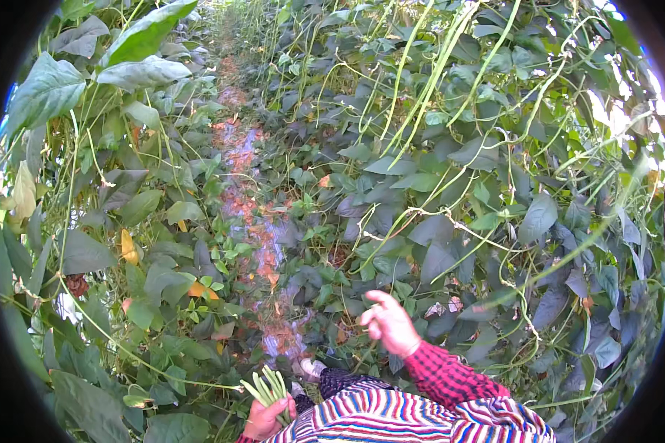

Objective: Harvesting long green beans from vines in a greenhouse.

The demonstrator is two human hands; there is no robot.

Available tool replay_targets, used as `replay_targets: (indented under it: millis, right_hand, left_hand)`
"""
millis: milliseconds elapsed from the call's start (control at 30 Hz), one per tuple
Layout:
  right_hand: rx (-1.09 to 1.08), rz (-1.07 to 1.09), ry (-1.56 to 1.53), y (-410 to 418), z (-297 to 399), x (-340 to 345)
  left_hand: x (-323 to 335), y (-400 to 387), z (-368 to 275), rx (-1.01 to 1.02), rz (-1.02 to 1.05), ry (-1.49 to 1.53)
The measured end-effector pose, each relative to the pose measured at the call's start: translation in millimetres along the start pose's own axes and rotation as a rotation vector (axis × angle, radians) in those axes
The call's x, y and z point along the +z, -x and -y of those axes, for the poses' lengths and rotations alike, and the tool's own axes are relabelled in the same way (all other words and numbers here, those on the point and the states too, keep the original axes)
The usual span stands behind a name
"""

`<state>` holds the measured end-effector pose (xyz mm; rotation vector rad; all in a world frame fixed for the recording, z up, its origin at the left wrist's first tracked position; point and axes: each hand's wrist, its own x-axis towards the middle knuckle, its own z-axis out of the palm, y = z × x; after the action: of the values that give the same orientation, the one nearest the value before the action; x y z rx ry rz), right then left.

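Note:
A bundle of pale green yardlong beans point(267, 387) is gripped in my left hand point(261, 420), low in the view close to my body. The cut-looking ends fan upward past the thumb, and the rest of the bundle is hidden behind the hand and the striped garment. My right hand point(390, 326) is raised in front of the leaves, index finger out and the others loosely bent; I see nothing in it. Several long bean pods point(438, 69) hang from the vines at upper right, beyond that hand. A thin stem point(160, 368) reaches from the left foliage toward the bundle.
Dense bean vines stand on both sides, with broad leaves at left point(88, 252) and right point(440, 257). Between them runs a narrow ground path point(266, 255) strewn with brown dry leaves. A light shoe point(310, 368) rests at its near end. Loose tendrils point(565, 260) cross the right side.

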<state>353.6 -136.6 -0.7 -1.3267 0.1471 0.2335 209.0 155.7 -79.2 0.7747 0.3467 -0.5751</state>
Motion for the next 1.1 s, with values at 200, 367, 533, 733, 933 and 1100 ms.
replay_targets:
  millis: [200,367,533,733,933,1100]
  right_hand:
    - [0.121,0.431,0.117,-30,3,60]
    - [-0.230,0.509,0.262,-44,119,111]
    - [-0.807,0.274,0.209,-69,223,114]
    - [-1.127,0.297,0.066,-65,320,113]
    - [-1.620,-0.446,0.032,-122,458,70]
    - [-1.125,-0.413,-0.107,-123,553,36]
  left_hand:
    - [-1,-6,4,0.089,-0.114,-0.081]
    - [23,-5,-16,0.060,-0.129,-0.148]
    - [27,-12,-18,0.068,-0.194,-0.066]
    - [18,-37,-24,0.103,-0.185,-0.117]
    - [12,-66,-31,0.096,-0.133,-0.107]
    - [13,-79,-40,0.105,-0.093,-0.073]
